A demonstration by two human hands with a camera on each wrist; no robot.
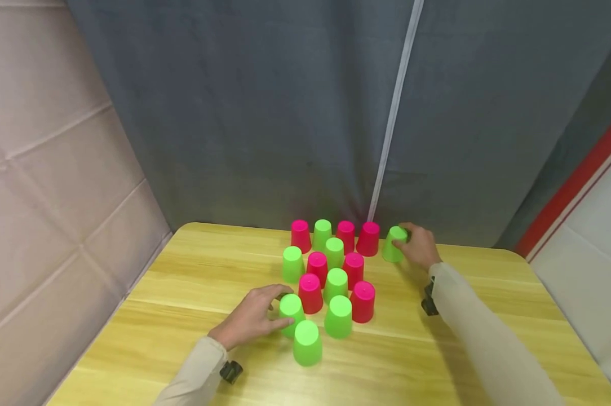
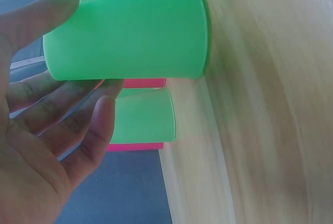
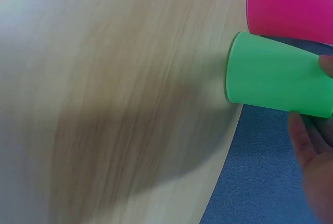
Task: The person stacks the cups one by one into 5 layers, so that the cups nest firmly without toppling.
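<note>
No cup shows any label or writing. The left hand [image 1: 252,317] reaches in from the near left, wrist low over the wooden table [image 1: 194,270], fingers and thumb curled round the near-left green cup [image 1: 291,313], which stands upside down, long axis upright, at the near-left edge of the cluster of green and pink cups [image 1: 331,270]. The right hand [image 1: 419,245] stretches to the far right, fingers wrapped on the far-right green cup [image 1: 394,243], also inverted and tilted slightly, just right of a pink cup [image 1: 368,238]
</note>
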